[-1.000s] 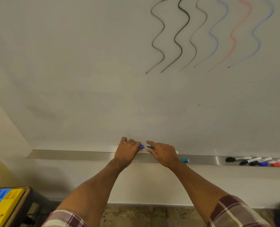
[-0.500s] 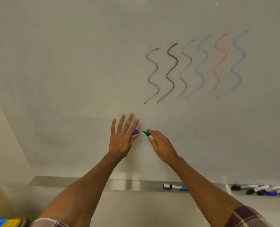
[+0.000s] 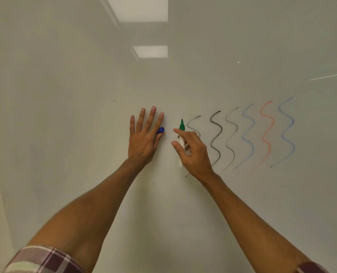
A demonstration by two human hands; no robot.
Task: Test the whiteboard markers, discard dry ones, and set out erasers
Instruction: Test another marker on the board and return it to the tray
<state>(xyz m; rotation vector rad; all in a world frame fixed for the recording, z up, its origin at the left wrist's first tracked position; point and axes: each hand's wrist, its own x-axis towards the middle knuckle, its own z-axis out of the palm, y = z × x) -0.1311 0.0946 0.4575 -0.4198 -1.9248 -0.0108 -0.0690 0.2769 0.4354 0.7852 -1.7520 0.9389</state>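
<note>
Hands were both raised against the whiteboard (image 3: 65,95), with the row of wavy test lines (image 3: 242,134) as the reference. Right hand (image 3: 193,152) sat at the left end of that row, covering the lower part of the first faint black line; its fingers were closed around a white-barrelled marker (image 3: 181,142), held upright with the uncapped green tip (image 3: 181,125) pointing up, just left of that first line. Whether the tip touched the board could not be told. Left hand (image 3: 144,138) lay further left of the lines, near the right hand but apart from it, its fingers spread and straight, flat toward the board. A blue cap (image 3: 160,130) was pinched between its thumb and forefinger. From left to right the lines ran black, black, grey-black, blue, red, blue. Plaid sleeves (image 3: 43,259) showed at the bottom edge.
</note>
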